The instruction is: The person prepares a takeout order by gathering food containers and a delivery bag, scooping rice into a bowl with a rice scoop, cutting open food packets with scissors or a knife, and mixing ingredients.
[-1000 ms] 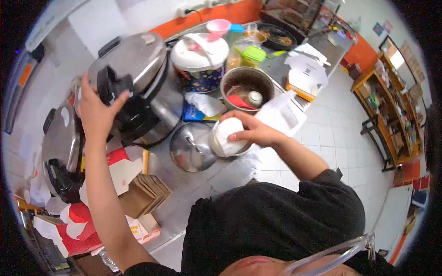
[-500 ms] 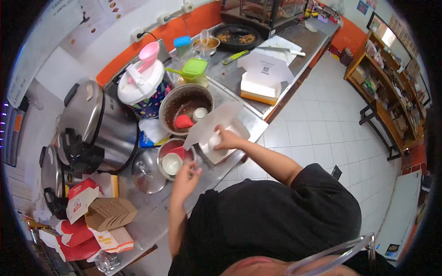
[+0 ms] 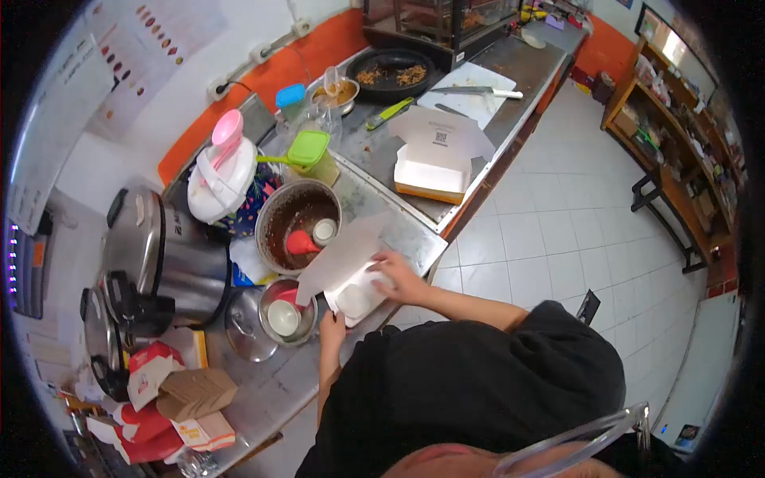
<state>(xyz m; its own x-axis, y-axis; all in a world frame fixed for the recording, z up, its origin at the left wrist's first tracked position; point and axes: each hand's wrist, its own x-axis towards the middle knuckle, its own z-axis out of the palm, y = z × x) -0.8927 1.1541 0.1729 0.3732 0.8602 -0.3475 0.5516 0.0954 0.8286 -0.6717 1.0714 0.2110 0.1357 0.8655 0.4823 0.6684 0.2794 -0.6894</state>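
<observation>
Fingers, your right hand [image 3: 401,280]: loosely spread, reaching over the inside of the white box [image 3: 355,279]; you cannot tell whether they touch its contents. Fingers, your left hand [image 3: 331,328]: bunched at the box's near left corner; whether they pinch its edge, you cannot tell.

White box: one, standing open before you on the worktop [image 3: 280,384], its lid flap [image 3: 339,256] raised on the far left side. Within the box: one white mound [image 3: 358,301], near your right fingers.

Just left of the box: metal bowl [image 3: 306,323], holding a small white bowl [image 3: 284,317]. Farther left of it: metal lid [image 3: 244,325]; then a large cooker [image 3: 195,267].

Beyond the box, to its left: deep pot [image 3: 274,221], containing a red scoop [image 3: 301,242] and a white cup [image 3: 324,231].

Beyond the box, to its right: second open carton [image 3: 430,190], orange-based; farther off, a knife [image 3: 507,94] on a white board [image 3: 478,80].
</observation>
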